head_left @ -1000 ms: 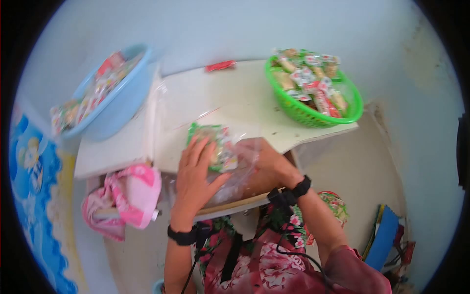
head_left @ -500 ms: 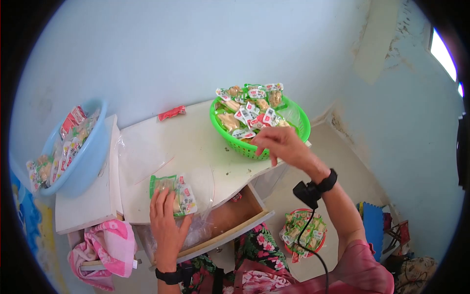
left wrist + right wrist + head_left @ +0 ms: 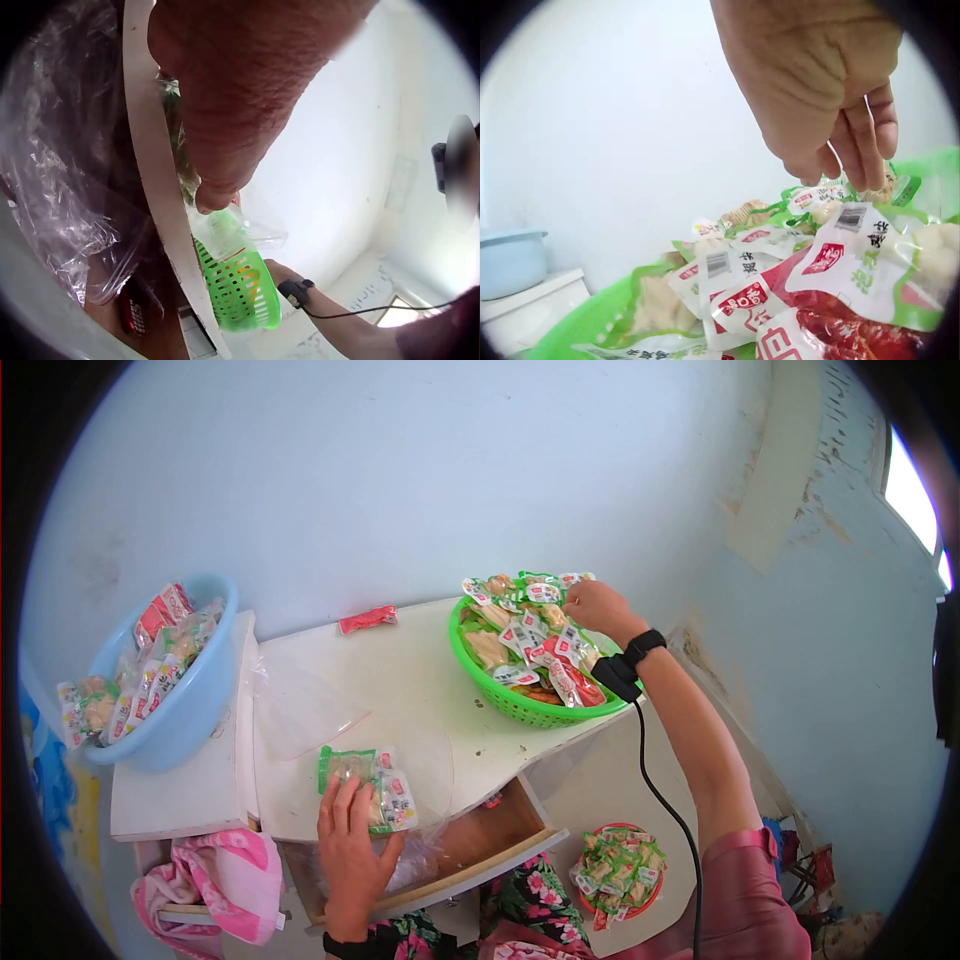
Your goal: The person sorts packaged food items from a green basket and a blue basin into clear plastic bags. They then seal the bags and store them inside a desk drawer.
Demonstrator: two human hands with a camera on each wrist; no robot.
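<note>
On the white desk, my left hand (image 3: 352, 850) lies with its fingers on a clear bag of green-and-white snack packets (image 3: 382, 792). The left wrist view shows that hand (image 3: 232, 105) from below, above the desk edge. My right hand (image 3: 600, 608) is over the back right of the green basket (image 3: 520, 708), which is heaped with snack packets. In the right wrist view the right hand's fingers (image 3: 866, 146) point down, straight and slightly spread, at packets (image 3: 817, 196) near the back; whether the fingertips touch them cannot be told.
A blue basin (image 3: 160, 738) of packets stands at the left, a red packet (image 3: 367, 620) by the wall. An open drawer (image 3: 490, 830) holds clear plastic. A pink towel (image 3: 225, 880) hangs at the left; a red-rimmed basket (image 3: 618, 910) of packets sits on the floor.
My right hand has left the bag beside my left hand and moved right and up, over the green basket's back. The left hand stays on the bag. The head view has shifted.
</note>
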